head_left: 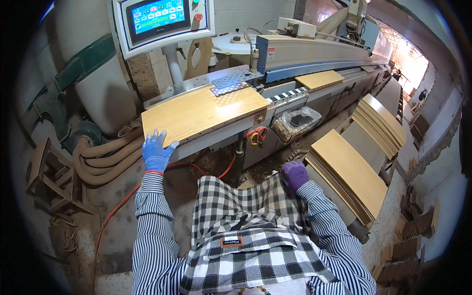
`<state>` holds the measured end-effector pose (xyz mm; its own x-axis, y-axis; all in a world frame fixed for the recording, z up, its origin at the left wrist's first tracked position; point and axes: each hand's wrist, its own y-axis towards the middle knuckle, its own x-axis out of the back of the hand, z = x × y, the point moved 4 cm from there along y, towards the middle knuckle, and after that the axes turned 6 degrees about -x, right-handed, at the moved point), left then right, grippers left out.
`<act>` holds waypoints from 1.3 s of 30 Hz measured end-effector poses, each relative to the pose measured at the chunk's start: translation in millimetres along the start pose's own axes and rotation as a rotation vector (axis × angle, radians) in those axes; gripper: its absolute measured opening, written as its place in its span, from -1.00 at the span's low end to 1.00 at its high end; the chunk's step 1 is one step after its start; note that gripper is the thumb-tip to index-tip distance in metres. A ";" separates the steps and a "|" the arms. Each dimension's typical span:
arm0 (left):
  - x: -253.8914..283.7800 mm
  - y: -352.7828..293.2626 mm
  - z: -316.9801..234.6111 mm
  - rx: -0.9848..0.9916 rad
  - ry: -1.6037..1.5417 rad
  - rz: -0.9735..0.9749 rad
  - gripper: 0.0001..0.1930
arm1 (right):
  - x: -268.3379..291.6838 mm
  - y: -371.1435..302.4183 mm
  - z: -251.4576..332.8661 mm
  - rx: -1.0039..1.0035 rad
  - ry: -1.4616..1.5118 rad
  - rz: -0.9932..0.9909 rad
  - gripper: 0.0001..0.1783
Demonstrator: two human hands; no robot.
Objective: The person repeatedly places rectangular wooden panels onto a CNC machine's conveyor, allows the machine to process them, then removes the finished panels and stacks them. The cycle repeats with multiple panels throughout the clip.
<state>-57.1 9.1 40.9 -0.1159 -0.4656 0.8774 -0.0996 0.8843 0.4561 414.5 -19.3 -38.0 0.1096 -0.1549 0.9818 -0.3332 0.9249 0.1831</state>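
My left hand [158,151], in a blue glove, lies with spread fingers on the near left corner of a wood-coloured board [206,110]. That board rests flat on the infeed table of a long machine [314,54]. At the right, my right hand [295,175], in a purple glove, is closed beside the apron's edge. What its fingers hold, if anything, is hidden. Just right of it stands a stack of similar boards [349,172]. A black and white checked apron [246,201] spreads out in front of me.
A control screen [157,14] stands above the table at the far left. Red-handled scissors [256,135] and a plastic-lined basket [296,123] hang on the machine's near side. Another board [319,79] lies farther along it. More stacked boards [378,125] stand beyond. Hoses [108,162] and a wooden stool [54,177] are left.
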 end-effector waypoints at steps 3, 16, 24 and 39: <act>-2.8 -1.2 2.8 -0.007 -0.003 -0.005 -0.29 | 19.8 12.0 -35.8 -0.451 -0.024 0.014 -0.72; -2.1 -2.1 2.8 -0.024 -0.038 0.016 -0.31 | -2.2 14.1 -129.9 -0.402 -0.184 -0.159 -0.33; 4.2 -4.0 2.8 -0.014 -0.022 0.026 -0.30 | -23.7 27.0 -173.2 -0.303 -0.251 -0.254 -0.67; 25.5 -43.9 45.8 0.150 -0.132 0.028 -0.42 | -94.4 -96.2 -151.4 -1.199 2.055 -0.568 -0.37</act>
<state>-101.0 -43.1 36.4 -0.2479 -0.4501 0.8579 -0.2391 0.8865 0.3961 578.0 -41.1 -155.8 0.5702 -0.6407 -0.5142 0.3937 0.7625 -0.5134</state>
